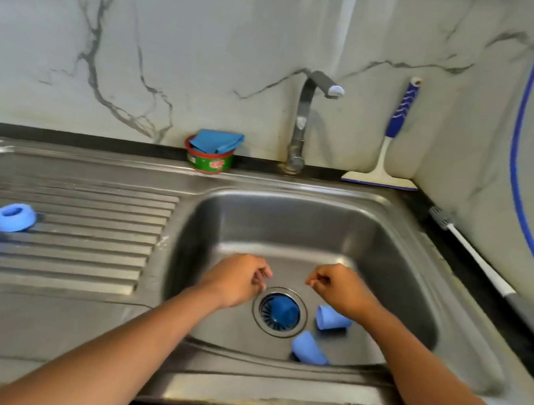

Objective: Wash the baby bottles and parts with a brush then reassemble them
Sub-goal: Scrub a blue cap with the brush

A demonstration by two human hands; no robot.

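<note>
1. Stainless-steel sink (231,384) is your work area; every place below is given from its drain (256,308).
2. Your left hand (233,282) hangs just left of the drain and your right hand (340,291) just right of it. Both have their fingers curled inward, with nothing visible in either.
3. Hazard: a dark blue cap (282,310) sits directly on the drain. If you open the tap (306,118), it will probably choke the outflow and the basin will fill. Lift it off first.
4. Hazard: two light blue caps lie on their sides right of the drain, the nearer one (331,318) partly under your right wrist and the other (307,349) towards the front wall. A forearm sweep or running water could roll them.
5. Hazard: the brush (469,253) lies far right of the drain on the worktop against the wall, out of either hand. Judged from this, scrubbing cannot begin until you fetch it.
6. Three blue rings (15,217) rest on the ribbed drainboard far left of the drain. Wet ribs may let them slide.
7. Containers: the basin holds only the three caps, with no standing water visible. Behind the drain, a green tub (208,158) at the back rim carries a folded blue cloth (219,142); its contents are hidden.
8. Bottle bodies cannot be identified.
</note>
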